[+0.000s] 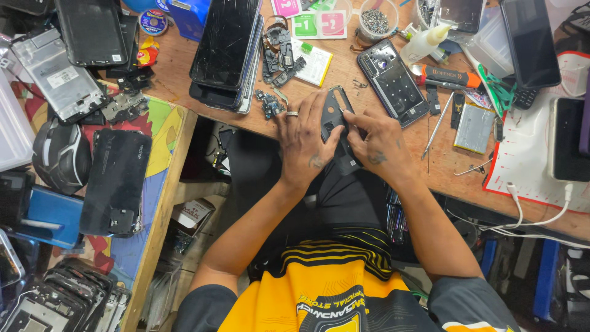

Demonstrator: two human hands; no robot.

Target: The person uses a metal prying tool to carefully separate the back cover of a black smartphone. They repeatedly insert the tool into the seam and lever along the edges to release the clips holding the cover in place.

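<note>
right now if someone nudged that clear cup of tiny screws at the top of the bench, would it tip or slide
The clear cup looks light and thin-walled, so a nudge would probably slide it on the wooden bench. It stands upright with the screws heaped inside, so a hard knock could tip it and scatter them.

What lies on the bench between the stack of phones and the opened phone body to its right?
In the head view, loose circuit parts and a white-and-green booklet lie between the stack of phones and the opened phone body.
</note>
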